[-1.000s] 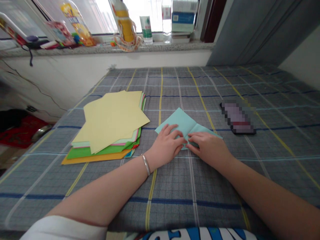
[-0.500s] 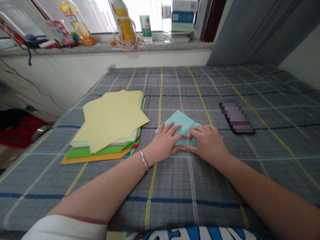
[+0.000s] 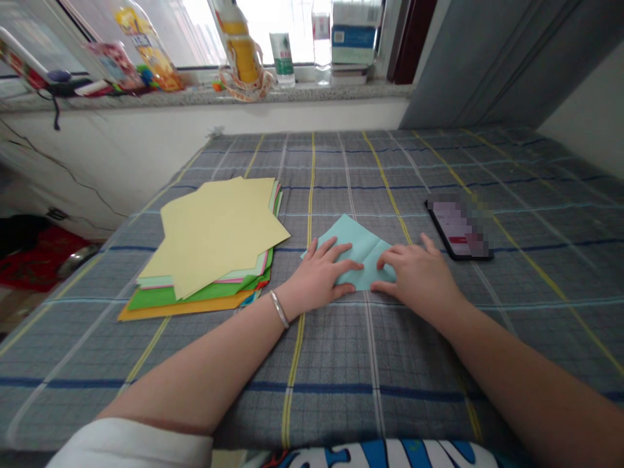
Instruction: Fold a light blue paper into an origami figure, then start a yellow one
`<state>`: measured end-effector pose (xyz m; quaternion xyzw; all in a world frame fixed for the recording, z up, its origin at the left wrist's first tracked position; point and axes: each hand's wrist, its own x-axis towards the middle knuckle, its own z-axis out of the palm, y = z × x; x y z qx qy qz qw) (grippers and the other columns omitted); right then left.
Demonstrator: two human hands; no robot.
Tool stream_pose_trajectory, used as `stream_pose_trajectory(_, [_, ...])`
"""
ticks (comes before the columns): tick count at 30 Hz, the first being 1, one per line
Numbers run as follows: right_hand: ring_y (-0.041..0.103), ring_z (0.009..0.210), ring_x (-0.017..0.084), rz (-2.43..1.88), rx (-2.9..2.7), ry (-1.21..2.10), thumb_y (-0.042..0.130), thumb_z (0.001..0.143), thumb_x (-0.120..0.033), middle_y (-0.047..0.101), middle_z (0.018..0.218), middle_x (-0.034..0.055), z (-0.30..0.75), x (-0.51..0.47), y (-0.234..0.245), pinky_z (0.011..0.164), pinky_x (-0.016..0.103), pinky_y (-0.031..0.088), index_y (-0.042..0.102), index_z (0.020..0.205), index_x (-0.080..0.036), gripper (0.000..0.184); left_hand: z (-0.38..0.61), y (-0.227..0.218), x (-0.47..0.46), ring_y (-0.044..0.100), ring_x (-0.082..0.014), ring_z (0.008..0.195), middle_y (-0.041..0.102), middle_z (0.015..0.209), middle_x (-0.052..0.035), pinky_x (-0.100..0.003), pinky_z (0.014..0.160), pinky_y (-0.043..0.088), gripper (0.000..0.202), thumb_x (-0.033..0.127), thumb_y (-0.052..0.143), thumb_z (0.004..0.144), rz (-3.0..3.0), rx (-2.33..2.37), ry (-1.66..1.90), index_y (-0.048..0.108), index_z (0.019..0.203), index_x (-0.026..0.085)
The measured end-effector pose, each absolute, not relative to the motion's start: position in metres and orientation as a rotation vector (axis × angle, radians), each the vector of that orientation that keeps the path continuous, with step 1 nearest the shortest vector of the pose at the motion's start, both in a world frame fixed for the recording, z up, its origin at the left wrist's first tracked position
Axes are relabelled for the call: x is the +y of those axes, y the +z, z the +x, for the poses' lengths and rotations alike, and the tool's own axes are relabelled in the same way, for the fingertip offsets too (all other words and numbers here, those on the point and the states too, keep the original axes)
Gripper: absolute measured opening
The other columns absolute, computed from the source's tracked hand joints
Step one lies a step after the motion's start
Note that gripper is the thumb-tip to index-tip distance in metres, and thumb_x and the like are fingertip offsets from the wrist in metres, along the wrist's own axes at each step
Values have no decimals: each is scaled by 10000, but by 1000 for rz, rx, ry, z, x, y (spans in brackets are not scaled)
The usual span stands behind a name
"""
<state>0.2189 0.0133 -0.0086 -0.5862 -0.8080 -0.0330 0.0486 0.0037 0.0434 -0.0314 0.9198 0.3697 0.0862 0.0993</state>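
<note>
A light blue sheet of folding paper lies on the plaid cloth, creased and folded, one corner pointing away from me. My left hand rests flat on its left part with the fingers spread. At the paper's right side is my right hand, thumb and index finger apart at the near right edge, the other fingers raised or curled. The fingertips touch or hover just over the paper; which of the two I cannot tell. My right hand covers the paper's right corner.
Left of the hands lies a stack of coloured paper, yellow on top. A phone lies to the right. Bottles, a tube and boxes stand on the windowsill beyond the plaid cloth.
My right hand has slid right along the paper's near edge, away from my left hand, uncovering more of the paper's middle. My left hand stays in place on the paper.
</note>
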Motion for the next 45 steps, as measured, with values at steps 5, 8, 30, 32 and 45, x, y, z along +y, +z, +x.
stream_pose_trajectory(5, [623,925,256,-1852,-2453,-131,691,741,-488,695,975,35,228,12,-5,1039,528,233,684,881,-260,268,2,-30,44,243,-340,1391,377,1472,-63,-650,1084,177,439,433,626,840,2711,1083,246,546,1261,336])
stream_pose_trajectory(8, [625,918,252,-1889,-2463,-119,700,736,-462,697,994,27,235,12,-3,1018,513,257,691,881,-270,241,2,-31,44,241,-339,1392,379,1472,-58,-648,1084,179,442,430,625,841,2711,1079,254,542,1266,343])
stream_pose_trajectory(30, [631,745,226,-2233,-2448,-90,741,645,-423,682,879,29,267,20,7,610,325,362,661,772,-248,230,-2,-28,45,248,-339,1391,374,1478,-53,-647,1084,199,458,382,626,846,2704,1057,229,523,1292,356])
stream_pose_trajectory(32, [631,732,219,-2223,-2450,-104,741,646,-407,682,866,25,269,20,5,605,321,369,659,764,-247,215,-4,-27,45,251,-339,1390,375,1478,-52,-640,1084,213,465,370,633,841,2701,1052,229,523,1293,356])
stream_pose_trajectory(45, [255,1394,326,-1527,-2665,3,617,607,-45,182,1561,123,270,12,-6,1063,502,329,442,1354,-250,794,-13,-22,37,282,-326,1377,403,1461,-40,-606,1094,248,440,212,615,804,2637,1064,257,575,1228,320])
